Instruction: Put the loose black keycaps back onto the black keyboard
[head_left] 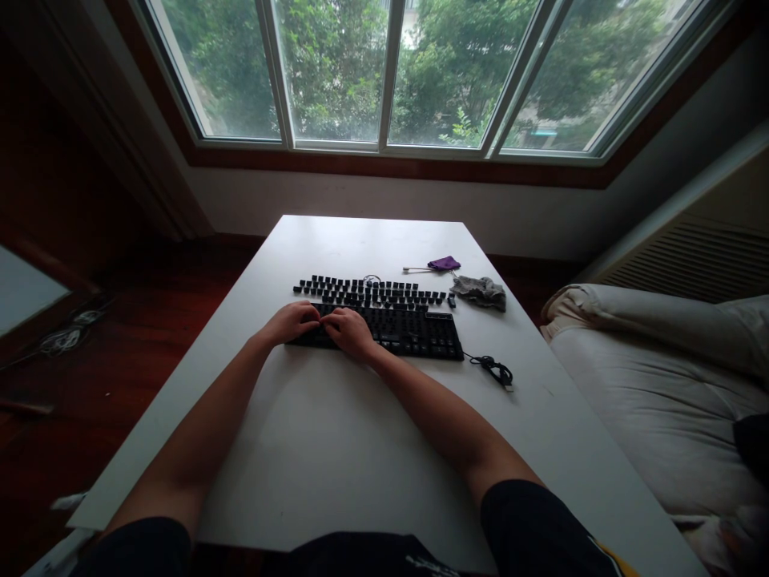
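- At a white table [336, 449] below a wide window [384, 72], a person's left hand [292, 320] and right hand [350, 330] meet over the left end of a black keyboard [414, 332], which lies across the middle of the table.
- Both hands' fingers are curled downward with the fingertips close together. They hide the keys beneath, and whether either hand grips anything cannot be told.
- Rows of loose keycaps [372, 290] lie just behind the keyboard, too small to read.
- A bundled cable [496, 370] lies near the keyboard's right end.
- A grey cloth [482, 292] and a purple cloth [444, 263] rest beyond that end; a thin tool [414, 268] beside the purple one is hard to make out.
- Pale bedding [649, 377] is cut off at the right edge.
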{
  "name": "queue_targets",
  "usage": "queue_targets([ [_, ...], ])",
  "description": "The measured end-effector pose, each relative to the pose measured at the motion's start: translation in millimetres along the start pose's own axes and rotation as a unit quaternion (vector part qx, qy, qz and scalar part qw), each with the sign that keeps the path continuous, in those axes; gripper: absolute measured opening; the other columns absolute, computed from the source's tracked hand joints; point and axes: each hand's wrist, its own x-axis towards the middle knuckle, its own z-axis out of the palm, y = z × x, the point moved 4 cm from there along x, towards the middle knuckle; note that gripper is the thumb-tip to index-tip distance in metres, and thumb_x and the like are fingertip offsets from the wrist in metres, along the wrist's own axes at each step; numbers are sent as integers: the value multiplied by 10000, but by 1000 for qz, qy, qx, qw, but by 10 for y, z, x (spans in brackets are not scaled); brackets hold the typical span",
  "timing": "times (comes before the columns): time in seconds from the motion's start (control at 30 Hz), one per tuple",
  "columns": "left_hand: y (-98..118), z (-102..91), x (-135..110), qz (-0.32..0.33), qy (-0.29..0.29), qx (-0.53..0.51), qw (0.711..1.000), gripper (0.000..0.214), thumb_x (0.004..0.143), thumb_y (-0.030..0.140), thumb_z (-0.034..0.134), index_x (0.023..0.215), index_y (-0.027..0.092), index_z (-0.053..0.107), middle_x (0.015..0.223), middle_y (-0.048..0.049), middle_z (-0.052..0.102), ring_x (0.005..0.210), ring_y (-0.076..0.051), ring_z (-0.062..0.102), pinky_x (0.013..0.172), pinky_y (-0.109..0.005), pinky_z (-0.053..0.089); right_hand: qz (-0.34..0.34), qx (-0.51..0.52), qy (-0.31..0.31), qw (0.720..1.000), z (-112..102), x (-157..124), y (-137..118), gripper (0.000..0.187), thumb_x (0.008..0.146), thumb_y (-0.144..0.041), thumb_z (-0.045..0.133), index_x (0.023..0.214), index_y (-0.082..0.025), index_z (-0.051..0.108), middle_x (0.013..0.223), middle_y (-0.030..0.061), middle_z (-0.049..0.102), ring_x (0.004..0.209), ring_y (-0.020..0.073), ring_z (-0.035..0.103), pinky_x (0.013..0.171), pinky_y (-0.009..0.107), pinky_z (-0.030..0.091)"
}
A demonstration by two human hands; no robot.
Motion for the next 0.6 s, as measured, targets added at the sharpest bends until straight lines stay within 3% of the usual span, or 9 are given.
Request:
queue_targets([
  [0.3,-10,-7,-9,49,-1,-6,999,251,938,405,586,974,222,754,917,-49,655,793,-178,614,740,-297,477,-4,-3,0,1000,-13,-7,-23,248,959,-266,600,1127,-288,781,1047,27,731,981,187,631,910,298,443],
  [0.6,-25,-20,-21,48,0,-7,999,248,904,401,612,993,224,761,919,-46,655,794,-170,611,739,-286,484,3,1,-6,1000,-7,-2,-12,247,954,-246,603,1117,-278,785,1049,34,727,999,183,631,929,294,439],
])
